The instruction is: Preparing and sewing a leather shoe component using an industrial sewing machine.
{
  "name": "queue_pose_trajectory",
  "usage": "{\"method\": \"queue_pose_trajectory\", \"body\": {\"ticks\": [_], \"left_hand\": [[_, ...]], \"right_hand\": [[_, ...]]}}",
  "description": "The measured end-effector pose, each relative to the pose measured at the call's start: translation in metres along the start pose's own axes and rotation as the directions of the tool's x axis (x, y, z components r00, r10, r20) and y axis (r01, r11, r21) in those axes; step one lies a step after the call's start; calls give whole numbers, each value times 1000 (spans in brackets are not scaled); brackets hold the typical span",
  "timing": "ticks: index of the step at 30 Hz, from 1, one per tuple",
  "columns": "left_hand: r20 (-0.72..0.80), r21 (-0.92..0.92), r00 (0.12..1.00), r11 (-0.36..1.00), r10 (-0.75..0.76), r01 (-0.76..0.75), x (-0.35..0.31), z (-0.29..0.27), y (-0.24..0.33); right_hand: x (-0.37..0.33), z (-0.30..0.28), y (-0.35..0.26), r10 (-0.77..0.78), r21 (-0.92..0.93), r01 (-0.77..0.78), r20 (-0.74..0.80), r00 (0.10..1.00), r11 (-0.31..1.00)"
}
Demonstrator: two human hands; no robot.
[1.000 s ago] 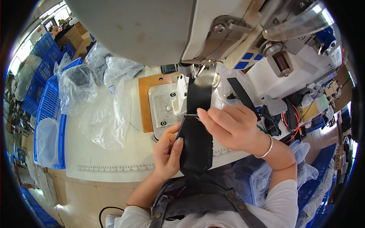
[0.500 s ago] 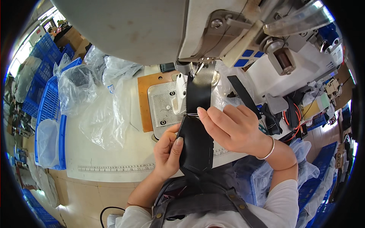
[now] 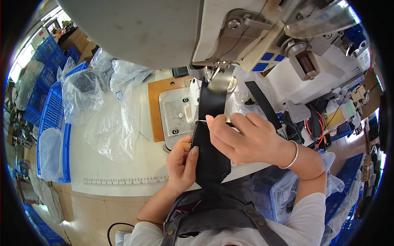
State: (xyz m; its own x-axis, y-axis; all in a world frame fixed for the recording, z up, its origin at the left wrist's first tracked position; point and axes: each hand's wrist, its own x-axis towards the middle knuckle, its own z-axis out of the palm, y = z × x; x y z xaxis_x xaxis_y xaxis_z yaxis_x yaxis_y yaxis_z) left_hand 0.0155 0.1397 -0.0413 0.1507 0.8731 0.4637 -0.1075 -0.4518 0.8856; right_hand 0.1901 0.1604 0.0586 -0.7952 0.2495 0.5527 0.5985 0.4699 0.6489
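My left hand (image 3: 182,162) comes up from below with its forearm slanting inward, gripping the left edge of the black piece (image 3: 209,164), thumb laid on top and fingers curled around behind. My right hand (image 3: 248,137) reaches in from the right, wrist bent toward the left and a bracelet (image 3: 292,155) at the wrist; its thumb and forefinger pinch a thin, shiny metal tool (image 3: 201,121) (most of it hides inside my grip, so I cannot tell its kind). The tool's visible end crosses the left edge of the black work.

The black piece is dark and smooth, wider at its lower part, with an angled corner near my lap. Above it a straight black band (image 3: 212,100) runs up beneath the needle area of the sewing machine (image 3: 135,33); I cannot tell whether the two are one part. The work lies in front of me, over the near edge of the white table (image 3: 111,168).

At the left stands a blue plastic basket (image 3: 67,156) with a clear bag (image 3: 51,151) in it. Beside it, another clear plastic bag (image 3: 84,92) shows something dark inside, too blurred to name.
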Motion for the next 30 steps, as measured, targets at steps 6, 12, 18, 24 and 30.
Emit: {"method": "queue_pose_trajectory", "body": {"ticks": [6, 12, 18, 24, 30], "left_hand": [[287, 224, 951, 957, 118, -187, -33, 11, 1], [162, -84, 923, 927, -350, 366, -66, -26, 19], [267, 115, 951, 985, -156, 129, -43, -19, 38], [236, 178, 941, 963, -241, 202, -29, -4, 68], [293, 127, 940, 982, -173, 142, -34, 2, 87]], "right_hand": [[-11, 10, -1, 47, 261, -65, 75, 996, 963], [-22, -18, -5, 369, 480, -353, 63, 927, 803], [-39, -37, -45, 247, 578, -711, 815, 524, -400], [-63, -54, -75, 433, 614, -544, 789, 436, -572], [-59, -84, -69, 546, 735, -449, 678, 493, -508]]}}
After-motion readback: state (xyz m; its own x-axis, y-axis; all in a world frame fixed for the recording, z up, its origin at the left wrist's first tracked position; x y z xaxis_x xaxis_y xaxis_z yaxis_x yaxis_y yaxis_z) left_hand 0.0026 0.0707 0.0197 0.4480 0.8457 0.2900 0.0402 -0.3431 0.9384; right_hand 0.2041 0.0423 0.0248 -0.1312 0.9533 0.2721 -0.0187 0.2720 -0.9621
